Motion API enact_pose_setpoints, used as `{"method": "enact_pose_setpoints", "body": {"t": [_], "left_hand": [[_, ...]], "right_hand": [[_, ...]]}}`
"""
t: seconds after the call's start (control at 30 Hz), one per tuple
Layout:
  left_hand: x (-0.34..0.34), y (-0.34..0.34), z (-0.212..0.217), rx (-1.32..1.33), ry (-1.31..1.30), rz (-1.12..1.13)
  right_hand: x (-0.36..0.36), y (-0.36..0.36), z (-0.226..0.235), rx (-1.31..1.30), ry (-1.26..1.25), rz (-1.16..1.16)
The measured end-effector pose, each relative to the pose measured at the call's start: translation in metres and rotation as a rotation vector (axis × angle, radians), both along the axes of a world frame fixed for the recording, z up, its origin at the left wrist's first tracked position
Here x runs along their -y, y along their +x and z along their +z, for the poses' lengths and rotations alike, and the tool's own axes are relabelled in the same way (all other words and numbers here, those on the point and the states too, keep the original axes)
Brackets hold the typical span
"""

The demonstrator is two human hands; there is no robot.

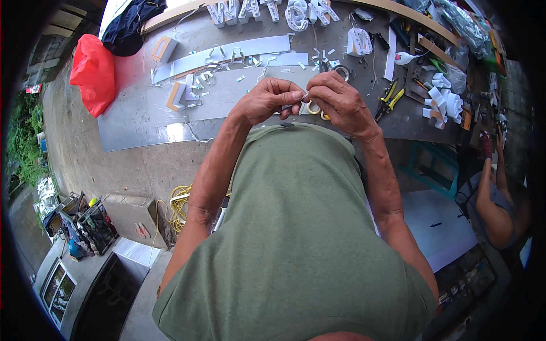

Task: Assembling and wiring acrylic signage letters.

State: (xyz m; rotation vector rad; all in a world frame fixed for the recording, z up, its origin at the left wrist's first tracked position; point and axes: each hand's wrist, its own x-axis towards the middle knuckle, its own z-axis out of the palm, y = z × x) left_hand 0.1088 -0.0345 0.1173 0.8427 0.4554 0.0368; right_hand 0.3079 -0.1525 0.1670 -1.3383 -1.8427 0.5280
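My left hand [269, 101] and my right hand [339, 105] meet above the table's near edge. Their fingertips pinch a small whitish piece [305, 96] between them, too small to name. Yellow-and-white rings [313, 107], perhaps scissor handles, show just below the fingers. Beyond my hands, short strings of small white LED modules [239, 54] on thin wires lie loose over pale flat strips [199, 63]. A roll of tape [342, 72] sits just past my right hand. To its right lie yellow-handled pliers [390, 99].
White block letters [273, 12] stand along the far edge of the grey table [133, 122]. At left hangs a red bag [91, 74]; a dark cloth [132, 25] lies behind it. White curled strips [445, 105] and tools crowd the right end. Another person [490, 210] is at lower right.
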Motion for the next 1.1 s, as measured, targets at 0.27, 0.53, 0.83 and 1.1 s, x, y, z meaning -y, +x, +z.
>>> {"method": "enact_pose_setpoints", "body": {"t": [0.27, 0.53, 0.83, 1.1], "left_hand": [[0.008, 0.003, -0.003, -0.035, 0.17, 0.183], [0.012, 0.006, -0.001, -0.028, 0.188, 0.284], [0.015, 0.006, -0.002, -0.003, 0.159, 0.294], [0.013, 0.003, -0.006, 0.056, 0.141, 0.285]], "right_hand": [[0.015, 0.011, -0.002, -0.107, -0.221, -0.225], [0.025, -0.007, -0.005, -0.66, -0.392, -0.23], [0.019, -0.016, -0.004, -0.569, -0.383, -0.31], [0.02, -0.019, -0.013, -0.661, -0.404, -0.301]]}}
